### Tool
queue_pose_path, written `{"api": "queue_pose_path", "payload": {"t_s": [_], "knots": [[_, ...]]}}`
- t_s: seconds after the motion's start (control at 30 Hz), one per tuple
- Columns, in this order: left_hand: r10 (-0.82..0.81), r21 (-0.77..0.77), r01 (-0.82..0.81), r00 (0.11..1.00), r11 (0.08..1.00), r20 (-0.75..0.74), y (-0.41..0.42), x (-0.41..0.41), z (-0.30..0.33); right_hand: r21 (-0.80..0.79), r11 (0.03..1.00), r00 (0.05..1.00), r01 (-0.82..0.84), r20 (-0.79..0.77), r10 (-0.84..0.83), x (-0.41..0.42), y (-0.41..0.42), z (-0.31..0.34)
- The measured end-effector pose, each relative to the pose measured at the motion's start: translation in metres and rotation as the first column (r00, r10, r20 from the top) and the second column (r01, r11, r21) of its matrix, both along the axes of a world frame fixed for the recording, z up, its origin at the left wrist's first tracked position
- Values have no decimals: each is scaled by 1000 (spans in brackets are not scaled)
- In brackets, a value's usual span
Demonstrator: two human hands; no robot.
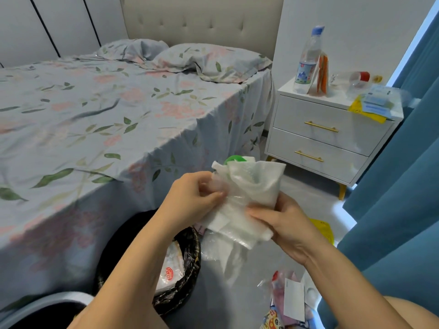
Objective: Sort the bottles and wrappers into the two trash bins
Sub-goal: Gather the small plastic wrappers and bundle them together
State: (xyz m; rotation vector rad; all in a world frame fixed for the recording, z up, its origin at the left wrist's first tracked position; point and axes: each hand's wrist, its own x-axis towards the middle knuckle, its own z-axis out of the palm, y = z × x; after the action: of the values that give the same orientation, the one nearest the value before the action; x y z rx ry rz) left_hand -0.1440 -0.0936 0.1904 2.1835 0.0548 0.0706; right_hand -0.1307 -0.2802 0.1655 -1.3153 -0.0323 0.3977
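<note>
My left hand (190, 198) and right hand (282, 224) both pinch a white crumpled wrapper (247, 200) wound round a green-capped bottle (234, 160), held just above the black-lined trash bin (190, 269) beside the bed (95, 115). Another wrapper lies inside that bin. Beyond the bin, 1 clear bottle (307, 60) stands on the white bench (318, 129); more wrappers (287, 302) lie on the floor to the bin's right.
</note>
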Motion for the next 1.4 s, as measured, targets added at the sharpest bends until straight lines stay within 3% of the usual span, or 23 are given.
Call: {"api": "queue_pose_path", "payload": {"t_s": [0.07,0.17,0.23,0.3,0.4,0.5,0.63,0.73,0.83,0.87,0.93,1.0,1.07,1.13,1.2,1.3,1.4], "knots": [[0,-360,-77,977,930,-212,1,0,4,78,993,996,83,15,-85,2,2,2],[-160,-673,-212,880,708,-446,0,1,11,191,959,975,207,40,-219,5,3,2],[-286,-791,-235,843,565,-455,-3,0,14,122,949,940,291,146,-307,6,4,-2],[-347,-864,-245,841,440,-415,-6,0,16,-64,912,865,404,351,-359,5,3,-7],[-365,-917,-242,861,318,-354,-13,0,15,-211,801,620,561,748,-238,5,1,-12],[-360,-917,-151,887,368,-290,-20,-2,11,-290,721,377,629,925,43,8,2,-18],[-281,-864,-89,925,495,-256,-30,-4,3,-441,651,346,618,896,279,10,3,-24],[-91,-787,-187,952,588,-294,-26,2,-9,-545,671,451,502,827,334,8,8,-19],[-42,-759,-212,953,615,-300,-16,6,-9,-558,803,641,208,698,320,6,2,-7],[-60,-760,-194,954,621,-293,-12,6,-7,-505,861,717,68,624,310,6,-2,-1],[-87,-737,-186,945,649,-315,-7,6,-1,-213,956,861,-202,427,277,5,-12,11],[-147,-706,-142,931,694,-333,-1,4,3,85,960,952,-267,176,249,7,-19,17],[-237,-693,-58,916,719,-323,0,0,7,123,950,958,-287,27,286,10,-23,16],[-272,-648,11,913,761,-304,-1,-1,7,7,929,929,-369,-31,369,7,-20,13],[-255,-527,65,921,847,-295,-2,0,3,-146,906,918,-397,-44,395,0,-11,6],[-183,-293,86,929,952,-321,0,4,-5,-232,910,938,-344,-44,344,-5,2,-12],[-138,-278,45,936,960,-323,5,6,-10,-258,923,956,-286,-10,293,-3,14,-20]]}}
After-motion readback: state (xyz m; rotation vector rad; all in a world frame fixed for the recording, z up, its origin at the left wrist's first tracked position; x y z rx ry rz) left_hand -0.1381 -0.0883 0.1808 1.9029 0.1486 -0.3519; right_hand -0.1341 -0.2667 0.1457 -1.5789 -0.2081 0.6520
